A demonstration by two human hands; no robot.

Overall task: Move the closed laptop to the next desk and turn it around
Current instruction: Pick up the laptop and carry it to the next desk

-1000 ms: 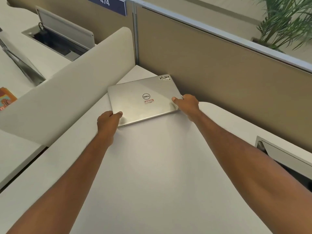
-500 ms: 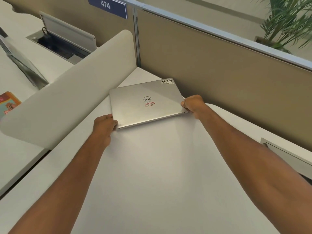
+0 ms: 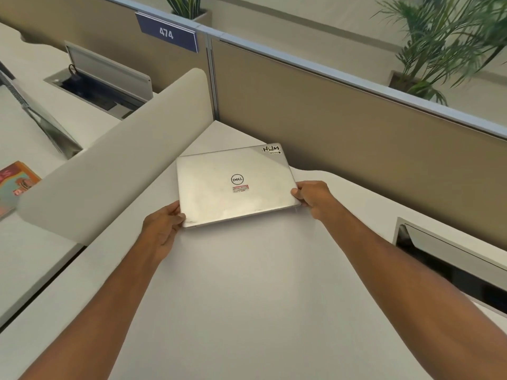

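Observation:
A closed silver laptop [image 3: 236,185] with a round logo and stickers on its lid is held just above the white desk [image 3: 247,297], near the back corner by the beige partition. My left hand [image 3: 162,229] grips its near left corner, thumb on the lid. My right hand [image 3: 312,198] grips its near right corner. The laptop's front edge is tilted up off the desk surface. The neighbouring desk [image 3: 33,253] lies to the left, beyond a low white divider.
A curved white divider panel [image 3: 109,171] separates the two desks. Open cable boxes sit at the right [image 3: 452,259] and far left [image 3: 104,86]. A colourful book [image 3: 13,185] and an open laptop [image 3: 33,113] lie on the left desk. Plants stand behind the partition.
Both hands have taken firmer hold of the laptop's near corners and lifted its front edge; it has come slightly toward me and away from the partition.

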